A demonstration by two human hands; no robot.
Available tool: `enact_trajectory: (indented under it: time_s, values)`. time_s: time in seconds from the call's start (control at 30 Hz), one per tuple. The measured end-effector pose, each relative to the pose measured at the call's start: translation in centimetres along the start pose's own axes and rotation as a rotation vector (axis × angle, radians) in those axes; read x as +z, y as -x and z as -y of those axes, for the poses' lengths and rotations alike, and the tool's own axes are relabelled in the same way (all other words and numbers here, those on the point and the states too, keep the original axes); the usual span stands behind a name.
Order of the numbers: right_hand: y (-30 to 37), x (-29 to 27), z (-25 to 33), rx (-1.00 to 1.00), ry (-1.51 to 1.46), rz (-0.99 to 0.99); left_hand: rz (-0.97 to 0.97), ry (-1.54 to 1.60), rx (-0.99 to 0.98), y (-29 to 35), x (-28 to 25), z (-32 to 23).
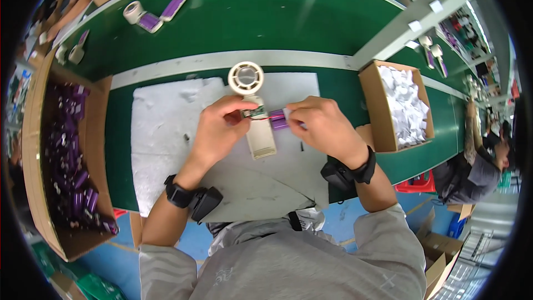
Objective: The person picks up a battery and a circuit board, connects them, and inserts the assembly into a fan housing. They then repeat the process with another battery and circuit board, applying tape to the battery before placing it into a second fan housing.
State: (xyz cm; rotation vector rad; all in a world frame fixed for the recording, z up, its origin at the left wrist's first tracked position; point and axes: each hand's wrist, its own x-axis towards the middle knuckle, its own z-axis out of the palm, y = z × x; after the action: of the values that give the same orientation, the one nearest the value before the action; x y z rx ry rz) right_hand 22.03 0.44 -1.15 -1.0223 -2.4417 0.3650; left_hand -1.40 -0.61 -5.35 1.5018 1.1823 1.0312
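Note:
A cream handheld fan housing [262,140] lies on the white foam sheet [161,116] in front of me, its round head [246,78] pointing away. My left hand [221,129] is closed at the housing's neck, thumb and fingers pinching a small green circuit board [254,113]. Just right of the handle, a purple battery pack [279,120] is gripped by my right hand [322,125], with something pale at its fingertips. A red wire spans the short gap between board and battery pack. My fingers hide part of both.
At left stands a cardboard box [100,161] full of purple battery packs; another box [382,116] at right holds white paper pieces. Beyond a pale rail [222,62], more fans [175,4] lie on the green surface [266,16]. Other people work at the left and right edges.

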Motion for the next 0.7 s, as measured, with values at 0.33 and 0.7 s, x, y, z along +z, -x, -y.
enact_trajectory:
  time_s: [0.33,0.7]
  values:
    - [0.5,-0.3,0.0,-0.005,0.092,0.078,0.037,0.026,-0.010,-0.2,0.2,-0.1]
    - [0.6,1.4,1.8,-0.004,0.368,0.067,0.084,0.053,-0.002,-0.2,0.0,-0.5]
